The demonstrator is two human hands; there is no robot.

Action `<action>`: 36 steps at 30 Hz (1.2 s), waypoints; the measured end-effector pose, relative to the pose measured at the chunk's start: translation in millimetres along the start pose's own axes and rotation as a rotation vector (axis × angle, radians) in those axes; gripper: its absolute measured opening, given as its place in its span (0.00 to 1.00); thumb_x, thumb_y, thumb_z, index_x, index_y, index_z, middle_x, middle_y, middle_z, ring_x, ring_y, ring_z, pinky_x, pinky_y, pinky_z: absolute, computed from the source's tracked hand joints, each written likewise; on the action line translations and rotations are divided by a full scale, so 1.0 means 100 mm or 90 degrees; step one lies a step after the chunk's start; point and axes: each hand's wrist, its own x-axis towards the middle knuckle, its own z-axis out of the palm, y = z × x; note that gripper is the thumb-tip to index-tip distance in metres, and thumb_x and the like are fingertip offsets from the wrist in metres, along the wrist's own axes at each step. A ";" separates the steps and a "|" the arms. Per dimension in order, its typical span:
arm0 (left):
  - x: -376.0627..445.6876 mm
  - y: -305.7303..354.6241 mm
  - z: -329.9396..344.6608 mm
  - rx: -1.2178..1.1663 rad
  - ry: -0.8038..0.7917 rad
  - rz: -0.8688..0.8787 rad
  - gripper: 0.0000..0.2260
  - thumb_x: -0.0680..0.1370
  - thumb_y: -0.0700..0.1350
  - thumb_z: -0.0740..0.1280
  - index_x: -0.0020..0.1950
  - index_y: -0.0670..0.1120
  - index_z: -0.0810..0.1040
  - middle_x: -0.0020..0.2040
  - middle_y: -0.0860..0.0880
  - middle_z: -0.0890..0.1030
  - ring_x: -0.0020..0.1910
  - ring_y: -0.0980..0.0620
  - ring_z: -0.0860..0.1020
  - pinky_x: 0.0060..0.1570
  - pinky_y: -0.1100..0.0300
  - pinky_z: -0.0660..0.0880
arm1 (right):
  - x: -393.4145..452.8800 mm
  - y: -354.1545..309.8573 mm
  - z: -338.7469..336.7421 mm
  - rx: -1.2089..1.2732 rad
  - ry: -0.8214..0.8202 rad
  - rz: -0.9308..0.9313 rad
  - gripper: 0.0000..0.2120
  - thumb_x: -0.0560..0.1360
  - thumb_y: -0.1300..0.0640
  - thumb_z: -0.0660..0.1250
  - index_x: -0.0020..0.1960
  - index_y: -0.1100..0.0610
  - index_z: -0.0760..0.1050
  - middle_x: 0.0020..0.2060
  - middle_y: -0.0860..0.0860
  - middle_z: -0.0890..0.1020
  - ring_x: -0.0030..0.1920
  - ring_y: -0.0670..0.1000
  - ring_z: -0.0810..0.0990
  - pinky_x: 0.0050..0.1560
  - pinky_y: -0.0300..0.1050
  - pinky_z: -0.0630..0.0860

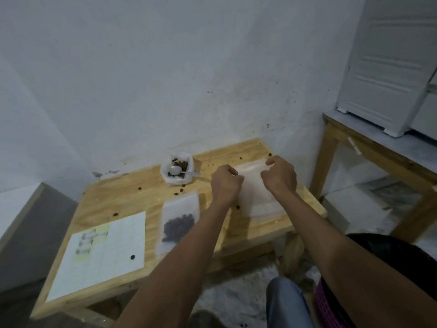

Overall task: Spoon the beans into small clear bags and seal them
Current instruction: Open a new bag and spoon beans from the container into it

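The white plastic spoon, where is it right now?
In the head view, the spoon lies in the bean container near the wall, left of both hands.

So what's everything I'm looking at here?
wooden table: one, pale wood, against the wall
bag of beans: one, white, open, at the table's far edge
spoon: one, white, resting in that bag
filled bag: one, clear, dark beans inside, lying flat mid-table
empty bags: clear stack, count unclear, right of it
paper sheet: one, white, near left
loose beans: several, dark, scattered
side table: one, wooden, right
left hand: fingers curled at the stack
right hand: likewise
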 end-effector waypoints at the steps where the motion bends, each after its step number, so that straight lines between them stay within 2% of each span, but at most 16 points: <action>1: 0.01 0.02 -0.03 -0.026 0.011 -0.002 0.06 0.75 0.40 0.73 0.43 0.47 0.77 0.42 0.46 0.82 0.38 0.47 0.81 0.36 0.54 0.77 | 0.01 -0.04 -0.03 0.043 0.009 -0.010 0.16 0.76 0.60 0.71 0.63 0.53 0.76 0.54 0.55 0.82 0.45 0.56 0.81 0.39 0.44 0.74; 3: 0.04 0.06 -0.13 -0.099 0.033 0.004 0.10 0.74 0.34 0.71 0.42 0.47 0.75 0.42 0.46 0.80 0.39 0.47 0.79 0.38 0.55 0.74 | 0.01 -0.14 -0.09 0.159 -0.003 -0.025 0.20 0.74 0.61 0.73 0.63 0.54 0.73 0.52 0.55 0.81 0.41 0.53 0.79 0.37 0.45 0.75; 6: 0.07 0.13 -0.38 -0.297 0.051 -0.037 0.14 0.73 0.29 0.69 0.42 0.48 0.73 0.46 0.43 0.81 0.40 0.48 0.77 0.35 0.59 0.71 | -0.08 -0.35 -0.18 0.355 -0.083 -0.033 0.23 0.73 0.63 0.72 0.65 0.54 0.71 0.48 0.54 0.81 0.42 0.52 0.81 0.44 0.52 0.81; 10: 0.06 0.09 -0.93 -0.430 0.019 -0.042 0.13 0.72 0.28 0.67 0.42 0.47 0.75 0.43 0.44 0.83 0.32 0.53 0.74 0.28 0.61 0.66 | -0.23 -0.69 -0.26 0.523 -0.227 -0.064 0.09 0.79 0.51 0.71 0.56 0.54 0.77 0.42 0.52 0.81 0.36 0.51 0.81 0.36 0.46 0.79; 12: 0.02 0.03 -1.23 -0.424 0.001 0.004 0.12 0.73 0.29 0.67 0.40 0.47 0.76 0.43 0.44 0.86 0.30 0.56 0.76 0.28 0.63 0.66 | -0.30 -0.86 -0.27 0.518 -0.253 -0.103 0.09 0.78 0.49 0.72 0.52 0.53 0.80 0.42 0.51 0.82 0.35 0.49 0.82 0.35 0.44 0.78; 15: -0.05 -0.04 -1.58 -0.378 0.002 0.051 0.11 0.72 0.30 0.68 0.39 0.47 0.77 0.40 0.48 0.86 0.33 0.58 0.78 0.29 0.65 0.67 | -0.42 -1.14 -0.24 0.422 -0.304 -0.189 0.09 0.75 0.57 0.74 0.55 0.53 0.82 0.39 0.50 0.85 0.35 0.47 0.81 0.34 0.42 0.78; 18: -0.08 -0.11 -1.85 -0.349 0.032 0.086 0.11 0.71 0.29 0.67 0.39 0.45 0.78 0.38 0.48 0.85 0.36 0.55 0.78 0.30 0.64 0.67 | -0.58 -1.41 -0.13 0.328 -0.345 -0.273 0.12 0.74 0.62 0.72 0.56 0.52 0.82 0.40 0.54 0.87 0.38 0.50 0.83 0.38 0.47 0.79; 21: -0.07 -0.20 -2.08 -0.330 0.074 0.102 0.10 0.71 0.28 0.66 0.41 0.42 0.79 0.38 0.47 0.84 0.36 0.54 0.78 0.33 0.63 0.69 | -0.72 -1.63 -0.03 0.308 -0.349 -0.316 0.11 0.76 0.54 0.75 0.57 0.53 0.82 0.39 0.51 0.87 0.36 0.48 0.84 0.36 0.45 0.80; 23: -0.04 -0.28 -2.20 -0.314 0.095 0.108 0.09 0.71 0.28 0.65 0.42 0.42 0.79 0.37 0.47 0.84 0.37 0.54 0.79 0.35 0.62 0.70 | -0.79 -1.74 0.00 0.320 -0.362 -0.325 0.13 0.75 0.53 0.76 0.57 0.53 0.82 0.41 0.54 0.87 0.37 0.50 0.85 0.37 0.46 0.81; 26: 0.00 -0.38 -2.32 -0.289 0.112 0.107 0.11 0.70 0.30 0.66 0.39 0.45 0.80 0.38 0.49 0.85 0.40 0.52 0.81 0.39 0.58 0.71 | -0.84 -1.84 0.08 0.278 -0.371 -0.364 0.17 0.72 0.62 0.78 0.59 0.53 0.81 0.40 0.54 0.88 0.41 0.51 0.86 0.41 0.47 0.81; 28: 0.01 -0.43 -2.32 -0.241 0.146 0.115 0.10 0.70 0.35 0.69 0.39 0.51 0.80 0.45 0.49 0.86 0.48 0.50 0.81 0.46 0.55 0.73 | -0.87 -1.90 0.16 0.261 -0.343 -0.367 0.20 0.70 0.65 0.78 0.60 0.53 0.80 0.39 0.53 0.88 0.42 0.51 0.86 0.41 0.45 0.79; 30: -0.03 -0.45 -2.29 -0.151 0.228 0.133 0.06 0.70 0.47 0.73 0.41 0.57 0.78 0.55 0.51 0.82 0.58 0.50 0.78 0.56 0.50 0.70 | -0.92 -1.94 0.21 0.266 -0.314 -0.357 0.21 0.71 0.66 0.77 0.60 0.54 0.78 0.39 0.53 0.88 0.42 0.51 0.86 0.40 0.43 0.80; 31: -0.06 -0.44 -2.27 -0.136 0.256 0.147 0.06 0.70 0.52 0.74 0.41 0.57 0.78 0.56 0.52 0.80 0.59 0.51 0.76 0.57 0.49 0.69 | -0.95 -1.95 0.24 0.267 -0.298 -0.353 0.21 0.71 0.66 0.77 0.61 0.54 0.77 0.39 0.53 0.88 0.42 0.51 0.86 0.40 0.43 0.80; 33: -0.09 -0.40 -2.23 -0.185 0.244 0.183 0.11 0.71 0.56 0.77 0.41 0.53 0.78 0.46 0.54 0.81 0.47 0.56 0.78 0.50 0.53 0.71 | -0.99 -1.97 0.29 0.266 -0.275 -0.350 0.21 0.70 0.65 0.76 0.60 0.55 0.76 0.39 0.54 0.87 0.42 0.53 0.86 0.42 0.46 0.82; 35: -0.12 -0.36 -2.21 -0.268 0.191 0.168 0.14 0.72 0.50 0.79 0.41 0.45 0.77 0.35 0.51 0.80 0.35 0.55 0.77 0.40 0.57 0.73 | -1.03 -1.97 0.35 0.275 -0.267 -0.353 0.20 0.69 0.65 0.76 0.58 0.56 0.76 0.38 0.57 0.87 0.41 0.55 0.86 0.44 0.50 0.82; 36: -0.12 -0.35 -2.21 -0.315 0.171 0.146 0.13 0.73 0.47 0.79 0.41 0.42 0.76 0.34 0.48 0.80 0.34 0.53 0.79 0.38 0.56 0.76 | -1.04 -1.97 0.38 0.281 -0.269 -0.353 0.19 0.68 0.66 0.77 0.57 0.56 0.76 0.38 0.58 0.86 0.40 0.56 0.85 0.44 0.51 0.82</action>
